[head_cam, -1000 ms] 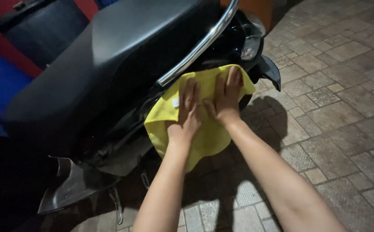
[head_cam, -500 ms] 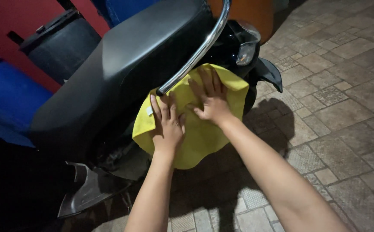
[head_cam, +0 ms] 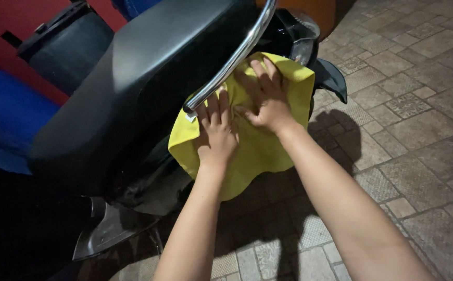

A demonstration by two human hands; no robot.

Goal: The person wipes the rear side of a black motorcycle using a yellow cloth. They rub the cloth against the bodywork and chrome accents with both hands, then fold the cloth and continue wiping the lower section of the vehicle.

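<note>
At nine o'clock in the view stand a blue bin (head_cam: 8, 119) and a dark bin (head_cam: 67, 49) against a red wall (head_cam: 8, 21), well apart from the hands. Right of them the black seat (head_cam: 148, 78) of a scooter fills the middle, with a chrome rail (head_cam: 231, 60) running along its edge from twelve o'clock down to its cut end near the centre.

The left hand (head_cam: 216, 132) lies flat and open, fingers spread and pointing to twelve o'clock, its tips just under the end of the rail. It grips nothing; the palm presses the yellow cloth (head_cam: 258, 151) against the scooter's side panel. The flat spread looks meant to keep a wide patch of cloth in contact with the panel.

The right hand (head_cam: 263, 101) sits at one o'clock from the left, also open and flat on the cloth, fingers splayed toward eleven o'clock, thumb close to the left hand's fingers. Both wrists are bent back, so the push seems to come from the palms.

The cloth lies under both hands, tucked below the rail; its loose lower edge hangs free at six o'clock of the left hand. The tail light (head_cam: 299, 39) shows just past the cloth at one o'clock. Brick paving (head_cam: 414, 119) takes up the right side.
</note>
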